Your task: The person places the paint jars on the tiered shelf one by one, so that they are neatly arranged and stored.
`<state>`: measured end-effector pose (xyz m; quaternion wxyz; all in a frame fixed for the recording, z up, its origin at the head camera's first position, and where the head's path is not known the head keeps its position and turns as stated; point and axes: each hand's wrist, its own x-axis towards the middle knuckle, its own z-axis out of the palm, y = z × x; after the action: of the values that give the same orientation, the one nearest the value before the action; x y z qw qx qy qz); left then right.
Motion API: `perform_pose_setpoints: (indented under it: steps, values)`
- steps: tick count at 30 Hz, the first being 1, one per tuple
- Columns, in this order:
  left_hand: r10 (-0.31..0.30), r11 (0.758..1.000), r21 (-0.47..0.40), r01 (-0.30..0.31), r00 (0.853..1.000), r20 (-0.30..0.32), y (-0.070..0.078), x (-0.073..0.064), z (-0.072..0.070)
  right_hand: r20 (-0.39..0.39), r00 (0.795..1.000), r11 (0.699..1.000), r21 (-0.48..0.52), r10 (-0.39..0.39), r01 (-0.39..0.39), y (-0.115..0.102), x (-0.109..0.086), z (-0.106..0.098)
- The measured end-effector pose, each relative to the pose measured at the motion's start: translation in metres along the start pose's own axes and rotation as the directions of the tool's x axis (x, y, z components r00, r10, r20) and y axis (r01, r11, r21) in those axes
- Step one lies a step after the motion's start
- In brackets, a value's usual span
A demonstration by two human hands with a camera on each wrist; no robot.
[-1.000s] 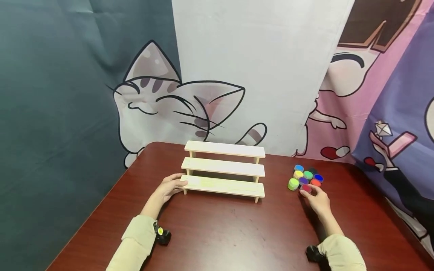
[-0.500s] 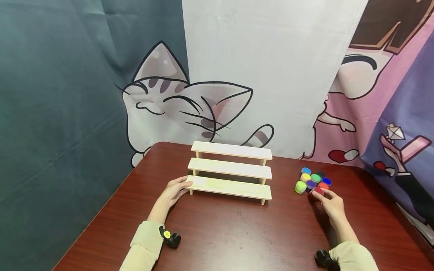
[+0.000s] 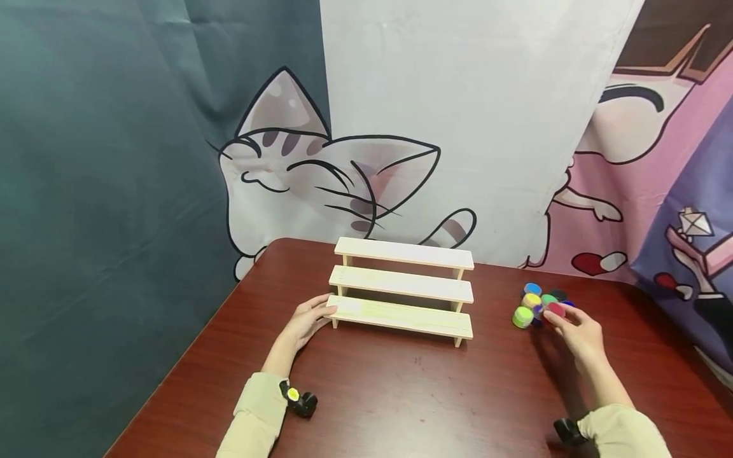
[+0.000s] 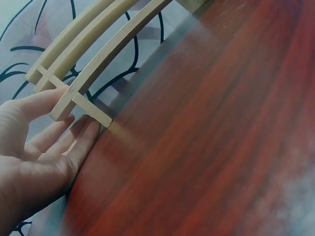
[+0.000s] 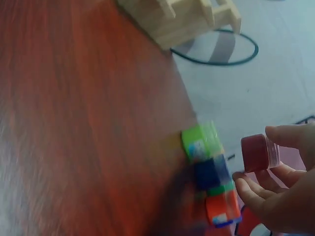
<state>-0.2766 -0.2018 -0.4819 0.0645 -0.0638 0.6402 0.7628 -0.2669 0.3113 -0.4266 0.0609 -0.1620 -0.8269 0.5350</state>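
A three-tier wooden display stand (image 3: 401, 317) stands on the table. My left hand (image 3: 305, 323) grips the left end of its lowest step. In the left wrist view the thumb lies against the end of the step (image 4: 63, 104), with the other fingers below it. My right hand (image 3: 585, 337) pinches a small dark red paint jar (image 3: 554, 310) between thumb and fingers. In the right wrist view this jar (image 5: 255, 153) is off the table, beside the other jars. Those include a lime green jar (image 3: 522, 317), a yellow one (image 3: 532, 300) and a blue one (image 3: 532, 289).
The brown table (image 3: 424, 394) reaches back to a cloth backdrop (image 3: 487, 127) with cartoon figures. Several paint jars stand close together at the right, partly hidden by my right hand. An orange-red jar (image 5: 221, 207) shows in the right wrist view.
My right hand has lifted the dark red jar up from the cluster. My left hand keeps its hold on the stand. The head view has shifted, so everything appears farther right.
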Motion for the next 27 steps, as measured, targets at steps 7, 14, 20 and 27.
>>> perform_pose_setpoints:
  steps: [7, 14, 20, 27]
  values:
    - [0.016, 0.999, 0.029, -0.017, 0.998, 0.059, 0.002, 0.0, -0.002, 0.07, 0.996, 0.995, 0.081, -0.059, 0.054, -0.029, 0.001, 0.009]
    - [0.014, 1.0, -0.009, -0.013, 0.996, 0.086, 0.0, 0.006, 0.008, 0.057, 0.989, 0.989, 0.073, -0.135, 0.131, -0.061, 0.006, 0.008]
    - [0.007, 1.0, 0.007, -0.008, 0.998, 0.058, 0.0, -0.001, -0.005, 0.104, 0.971, 0.958, 0.214, -0.215, 0.189, -0.086, 0.007, 0.033]
    - [0.016, 1.0, 0.025, -0.018, 0.997, 0.069, -0.003, 0.0, -0.007, 0.118, 0.95, 0.94, 0.219, -0.29, 0.26, -0.108, 0.007, 0.059]
